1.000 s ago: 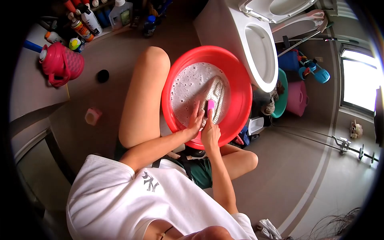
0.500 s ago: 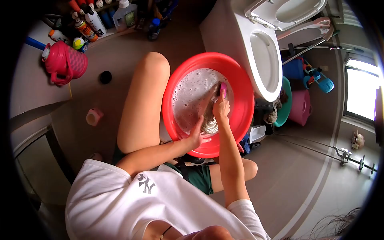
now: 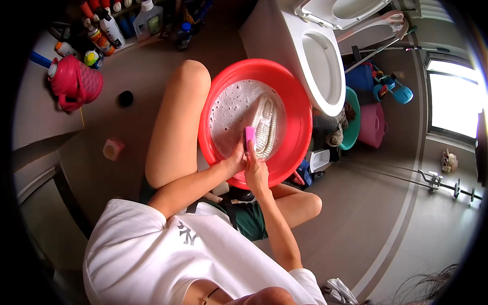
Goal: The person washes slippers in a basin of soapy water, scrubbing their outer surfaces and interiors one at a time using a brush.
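Note:
A white, coarsely woven shoe point(image 3: 265, 122) lies tilted over the soapy water in a red basin point(image 3: 298, 127). My left hand point(image 3: 237, 156) is closed at the near left edge of the shoe, its fingers partly hidden. In my right hand point(image 3: 256, 174) is a pink-backed scrubbing brush point(image 3: 250, 133), gripped near the shoe's near end. The brush's underside is mostly hidden. Both hands are close together, almost touching, over the basin's near side. White foam point(image 3: 231, 107) with bubbles covers the water to the left of the shoe.
A white toilet point(image 3: 323, 71) stands against the basin's far right. Beyond it are a teal basin point(image 3: 352, 119) holding laundry and a pink bucket point(image 3: 372, 124). A red-pink jug point(image 3: 79, 81) and several bottles point(image 3: 109, 28) stand at upper left. My bent knee point(image 3: 190, 76) borders the basin.
The shoe has turned, so its woven side now faces up. My right hand has drawn the brush back toward me and left, close to my left hand. The view has shifted slightly.

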Available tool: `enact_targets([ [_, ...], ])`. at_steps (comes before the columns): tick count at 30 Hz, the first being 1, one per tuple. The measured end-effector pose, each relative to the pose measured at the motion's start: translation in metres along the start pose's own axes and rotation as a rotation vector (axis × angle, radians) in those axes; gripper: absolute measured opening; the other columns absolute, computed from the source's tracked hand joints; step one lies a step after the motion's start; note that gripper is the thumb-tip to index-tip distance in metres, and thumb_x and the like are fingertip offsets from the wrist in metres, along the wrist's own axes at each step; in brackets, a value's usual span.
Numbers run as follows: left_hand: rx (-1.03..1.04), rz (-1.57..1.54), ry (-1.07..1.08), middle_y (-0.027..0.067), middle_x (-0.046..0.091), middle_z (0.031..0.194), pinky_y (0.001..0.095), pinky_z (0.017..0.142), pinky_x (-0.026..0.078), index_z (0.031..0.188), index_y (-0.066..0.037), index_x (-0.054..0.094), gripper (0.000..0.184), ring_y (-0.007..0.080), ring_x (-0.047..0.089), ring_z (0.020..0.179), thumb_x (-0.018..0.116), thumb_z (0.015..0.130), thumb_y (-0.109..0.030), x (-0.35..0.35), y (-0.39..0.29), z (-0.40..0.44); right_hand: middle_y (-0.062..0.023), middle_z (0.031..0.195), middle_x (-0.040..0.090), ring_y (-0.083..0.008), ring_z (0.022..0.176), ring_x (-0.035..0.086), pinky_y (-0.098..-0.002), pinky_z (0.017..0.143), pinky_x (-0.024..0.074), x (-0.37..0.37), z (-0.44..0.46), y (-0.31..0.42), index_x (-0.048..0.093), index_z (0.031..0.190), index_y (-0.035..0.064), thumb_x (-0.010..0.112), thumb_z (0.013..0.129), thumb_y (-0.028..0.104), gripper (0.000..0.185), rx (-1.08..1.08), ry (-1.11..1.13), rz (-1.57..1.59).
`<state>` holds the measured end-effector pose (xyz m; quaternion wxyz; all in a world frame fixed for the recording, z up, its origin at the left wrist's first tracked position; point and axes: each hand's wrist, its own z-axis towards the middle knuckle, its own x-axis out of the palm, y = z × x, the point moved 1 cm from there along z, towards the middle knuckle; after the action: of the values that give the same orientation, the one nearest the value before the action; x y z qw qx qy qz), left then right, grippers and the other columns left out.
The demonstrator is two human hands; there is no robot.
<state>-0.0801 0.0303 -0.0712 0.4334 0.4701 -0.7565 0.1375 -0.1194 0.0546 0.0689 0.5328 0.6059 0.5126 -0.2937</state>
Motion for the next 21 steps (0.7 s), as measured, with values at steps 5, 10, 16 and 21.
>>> enact_targets([
  [5, -0.051, -0.134, -0.12, 0.0139, 0.038, 0.123, 0.0648, 0.088, 0.045, 0.118, -0.008, 0.044, 0.049, 0.0375, 0.04, 0.114, 0.037, 0.094, -0.05, 0.036, -0.009, -0.029, -0.0236, 0.061, 0.056, -0.0413, 0.055, 0.057, -0.0501, 0.052, 0.041, -0.013, -0.041, 0.016, 0.026, 0.145, 0.0154, 0.051, 0.088, 0.005, 0.063, 0.082, 0.064, -0.083],
  [10, -0.089, -0.124, -0.137, 0.0159, 0.048, 0.112, 0.066, 0.088, 0.045, 0.114, -0.007, 0.047, 0.046, 0.0357, 0.048, 0.104, 0.038, 0.094, -0.049, 0.036, -0.007, -0.028, -0.0213, 0.061, 0.057, -0.0385, 0.054, 0.057, -0.0486, 0.05, 0.0415, -0.021, -0.048, 0.015, 0.026, 0.146, 0.0156, 0.051, 0.087, 0.005, 0.065, 0.111, 0.088, -0.154],
  [16, 0.014, -0.16, -0.042, 0.003, 0.06, 0.103, 0.0572, 0.093, 0.043, 0.114, -0.013, 0.055, 0.041, 0.0246, 0.055, 0.099, 0.038, 0.096, -0.045, 0.025, -0.006, -0.019, -0.02, 0.065, 0.06, -0.0382, 0.057, 0.06, -0.0481, 0.05, 0.0453, -0.006, 0.007, -0.006, 0.025, 0.147, 0.0172, 0.05, 0.08, 0.002, 0.073, -0.019, -0.065, -0.217],
  [21, -0.011, -0.12, 0.092, 0.005, 0.061, 0.114, 0.0391, 0.086, 0.049, 0.119, -0.01, 0.053, 0.042, 0.0225, 0.057, 0.105, 0.048, 0.094, -0.044, 0.036, -0.005, -0.031, -0.0227, 0.071, 0.062, -0.0407, 0.064, 0.063, -0.0505, 0.055, 0.0484, -0.002, 0.084, -0.04, 0.023, 0.146, 0.0228, 0.046, 0.084, 0.008, 0.068, 0.079, -0.03, -0.344],
])
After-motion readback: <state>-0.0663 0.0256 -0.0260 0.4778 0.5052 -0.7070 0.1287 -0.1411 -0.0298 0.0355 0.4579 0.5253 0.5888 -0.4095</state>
